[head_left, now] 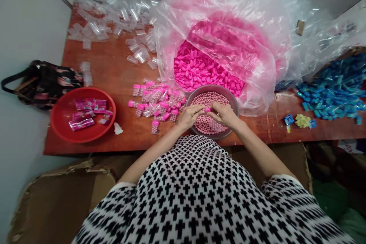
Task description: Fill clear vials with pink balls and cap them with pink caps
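Note:
A grey bowl (234, 103) of small pink beads stands at the table's front edge. Over it, my left hand (191, 116) and my right hand (223, 115) meet, their fingers closed on a small piece with a bright pink cap (207, 110). The rest of that piece is hidden by the fingers. Left of the bowl lies a pile of small clear containers (160, 101) with pink caps and beads inside. Behind the bowl, a large clear plastic bag (257, 65) lies open, full of loose pink caps (197, 70).
Far left are a red basin (63, 122) with pink packets and a dark patterned bag (48, 84). Empty clear containers (122, 15) lie at the back left. Blue pieces (334, 91) are heaped at the right, near small blue packets and a yellow clump (302, 121).

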Motion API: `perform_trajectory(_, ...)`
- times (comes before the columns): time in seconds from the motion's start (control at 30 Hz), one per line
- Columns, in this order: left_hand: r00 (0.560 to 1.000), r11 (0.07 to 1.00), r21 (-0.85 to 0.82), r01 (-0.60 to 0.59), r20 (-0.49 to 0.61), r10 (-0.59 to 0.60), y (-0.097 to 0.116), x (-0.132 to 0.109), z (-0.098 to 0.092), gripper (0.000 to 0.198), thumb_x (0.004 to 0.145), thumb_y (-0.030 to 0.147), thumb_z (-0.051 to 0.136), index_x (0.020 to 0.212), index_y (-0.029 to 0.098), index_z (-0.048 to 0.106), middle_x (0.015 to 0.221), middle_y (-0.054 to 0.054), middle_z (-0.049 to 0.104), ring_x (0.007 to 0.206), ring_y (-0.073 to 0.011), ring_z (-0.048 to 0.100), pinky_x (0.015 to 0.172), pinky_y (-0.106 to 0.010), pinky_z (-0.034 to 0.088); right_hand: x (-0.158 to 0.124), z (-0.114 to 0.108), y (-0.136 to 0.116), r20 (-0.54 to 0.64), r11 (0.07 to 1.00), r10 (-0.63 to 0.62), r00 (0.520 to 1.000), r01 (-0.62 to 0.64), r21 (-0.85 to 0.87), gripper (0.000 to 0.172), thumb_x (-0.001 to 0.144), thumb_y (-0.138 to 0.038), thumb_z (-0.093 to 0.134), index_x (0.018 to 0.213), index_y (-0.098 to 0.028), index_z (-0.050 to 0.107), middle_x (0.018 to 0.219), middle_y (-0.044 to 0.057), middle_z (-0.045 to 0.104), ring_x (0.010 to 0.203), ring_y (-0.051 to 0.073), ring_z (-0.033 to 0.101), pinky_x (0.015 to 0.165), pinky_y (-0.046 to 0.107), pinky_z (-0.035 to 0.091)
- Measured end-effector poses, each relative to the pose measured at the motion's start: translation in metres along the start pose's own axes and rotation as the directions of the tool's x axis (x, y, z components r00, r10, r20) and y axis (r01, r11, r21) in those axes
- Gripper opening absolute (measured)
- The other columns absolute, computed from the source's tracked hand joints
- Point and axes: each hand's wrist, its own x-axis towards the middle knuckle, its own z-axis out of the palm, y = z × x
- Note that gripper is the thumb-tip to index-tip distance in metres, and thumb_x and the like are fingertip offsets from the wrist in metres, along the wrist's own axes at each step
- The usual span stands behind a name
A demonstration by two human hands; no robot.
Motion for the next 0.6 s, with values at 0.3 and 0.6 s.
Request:
perform_trajectory(0.3,0.958,0.947,-0.181,0.265,-0.063,-0.28,0.001,-0.006,0.014,0.025,0.077,0.037,0.063,0.086,0.017,0.073,0.086,-0.005,0.072,0.081,-0.0185,0.064,0.076,-0.029,0.05,-0.006,0.016,0.003,-0.028,0.999,0.029,0.999,-0.03,-0.021,0.02,0.092,-0.034,0.046,0.084,-0.018,0.056,0.075,0.005,0.062,0.069,0.015,0.055,0.063,0.025,0.038)
perform_trajectory(0.6,0.812,0.532,-0.73,0.429,0.054,-0.581,0.003,-0.002,0.013,0.045,0.06,0.041,0.077,0.097,0.016,0.069,0.08,-0.001,0.068,0.065,-0.0104,0.06,0.064,-0.025,0.052,0.01,0.001,0.008,0.016,0.788,0.231,0.973,-0.197,0.583,0.034,0.088,-0.042,0.05,0.112,-0.022,0.062,0.102,0.006,0.069,0.098,0.019,0.062,0.088,0.034,0.046)
